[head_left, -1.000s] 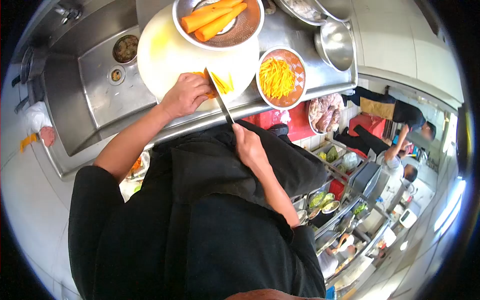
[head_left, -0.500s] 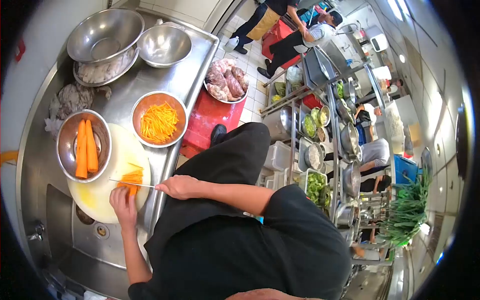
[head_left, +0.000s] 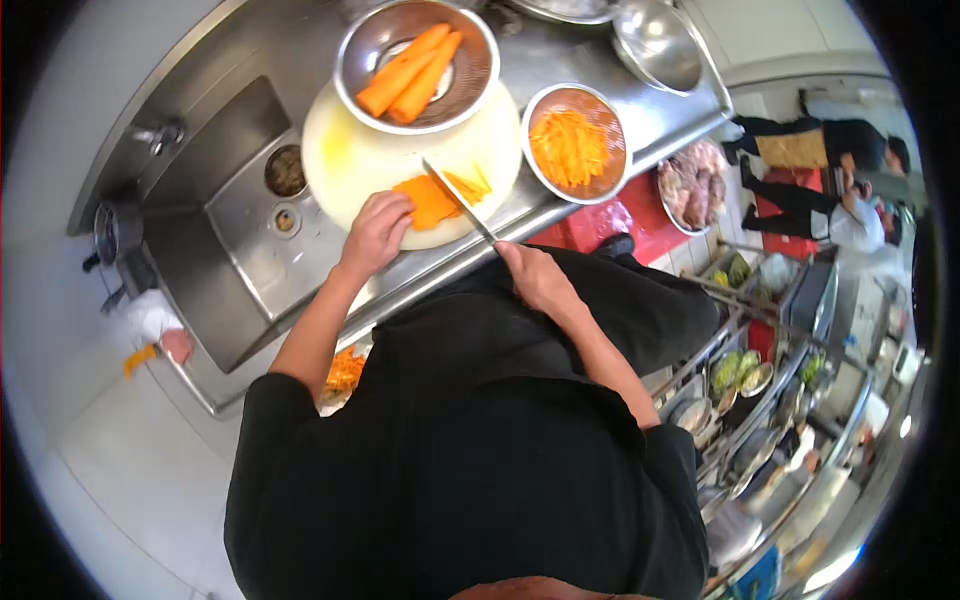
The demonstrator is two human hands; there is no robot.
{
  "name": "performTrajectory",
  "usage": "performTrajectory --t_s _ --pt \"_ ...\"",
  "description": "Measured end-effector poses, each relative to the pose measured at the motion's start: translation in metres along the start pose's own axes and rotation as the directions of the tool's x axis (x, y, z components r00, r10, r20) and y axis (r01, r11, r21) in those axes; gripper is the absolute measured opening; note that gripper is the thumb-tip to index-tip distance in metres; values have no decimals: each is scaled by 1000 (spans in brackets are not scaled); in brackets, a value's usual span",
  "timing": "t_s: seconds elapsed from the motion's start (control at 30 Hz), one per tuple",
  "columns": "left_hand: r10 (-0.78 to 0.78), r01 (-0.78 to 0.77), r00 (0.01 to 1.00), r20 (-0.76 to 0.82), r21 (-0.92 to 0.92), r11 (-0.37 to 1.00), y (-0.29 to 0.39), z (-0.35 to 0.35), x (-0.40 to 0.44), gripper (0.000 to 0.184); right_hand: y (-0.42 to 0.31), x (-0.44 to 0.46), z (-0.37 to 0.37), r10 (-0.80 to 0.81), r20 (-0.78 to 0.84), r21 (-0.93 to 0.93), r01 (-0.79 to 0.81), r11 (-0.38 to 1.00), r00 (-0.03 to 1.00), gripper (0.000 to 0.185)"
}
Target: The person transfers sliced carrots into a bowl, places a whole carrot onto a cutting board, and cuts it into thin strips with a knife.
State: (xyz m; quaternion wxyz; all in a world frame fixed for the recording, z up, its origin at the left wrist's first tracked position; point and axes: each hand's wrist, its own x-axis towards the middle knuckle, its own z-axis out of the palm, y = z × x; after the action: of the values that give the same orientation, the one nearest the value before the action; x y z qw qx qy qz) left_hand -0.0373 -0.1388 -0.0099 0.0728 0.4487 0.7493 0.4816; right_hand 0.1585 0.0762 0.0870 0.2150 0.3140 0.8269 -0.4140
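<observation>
While the right grip (head_left: pixel 540 278) is clamped round the handle of a knife (head_left: pixel 462 202), its blade slants away over the cutting board (head_left: pixel 335 185), between carrot slices (head_left: pixel 426 203) and cut strips (head_left: pixel 472 187). Left grip (head_left: pixel 378 232): fingers bent beside the slices; cannot tell if pinching. Beyond both grips: bowl (head_left: pixel 478 75) of long carrots (head_left: pixel 408 75). Right of these, on the desk (head_left: pixel 655 120): shreds (head_left: pixel 568 148).
</observation>
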Motion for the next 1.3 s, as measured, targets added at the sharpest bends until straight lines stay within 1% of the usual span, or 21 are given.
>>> performTrajectory --t_s 0.07,0.17,0.27,0.37,0.47,0.6,0.7,0.8,0.9,1.0,1.1,1.2,1.3 --pt "-27 27 999 -35 2 1000 -2 -5 -5 18 -6 -4 -5 60 9 23 -61 998 998 57" --pt "-48 48 998 -51 -8 999 -1 -6 -2 17 -10 -7 -6 -35 -103 -8 34 999 994 48" --pt "-39 41 998 -49 40 998 -3 -8 -3 16 -11 -8 -5 -158 -187 -114 139 984 970 35" --pt "-27 28 999 -21 81 996 -5 -8 -2 15 0 -2 2 -274 -200 -265 217 940 941 26" --pt "-18 18 1000 -4 93 996 -10 -7 -4 15 8 4 6 -298 -188 -321 228 919 936 19" --pt "26 -28 1000 13 144 989 -7 -9 -2 18 5 6 9 -314 -179 -366 233 901 932 18" --pt "121 -128 990 70 99 987 6 -3 7 22 -4 5 10 -292 -153 -419 206 885 944 18" --pt "110 -150 956 272 129 980 15 0 21 24 -7 6 20 -284 -175 -486 169 858 943 19" --pt "70 -117 947 313 135 984 11 3 23 25 -12 4 23 -254 -188 -494 132 859 949 23" --pt "38 -97 937 347 156 983 10 4 24 27 -24 1 10 -252 -189 -509 125 851 949 27" --pt "15 -88 923 384 176 980 8 5 28 29 -41 -11 -2 -235 -184 -505 113 856 954 25" --pt "2 -74 908 419 157 985 10 2 32 30 -50 -25 -8 -214 -164 -509 103 854 963 24" --pt "-42 -57 887 461 199 978 10 2 33 31 -52 -31 -6 -181 -148 -507 83 858 972 23"
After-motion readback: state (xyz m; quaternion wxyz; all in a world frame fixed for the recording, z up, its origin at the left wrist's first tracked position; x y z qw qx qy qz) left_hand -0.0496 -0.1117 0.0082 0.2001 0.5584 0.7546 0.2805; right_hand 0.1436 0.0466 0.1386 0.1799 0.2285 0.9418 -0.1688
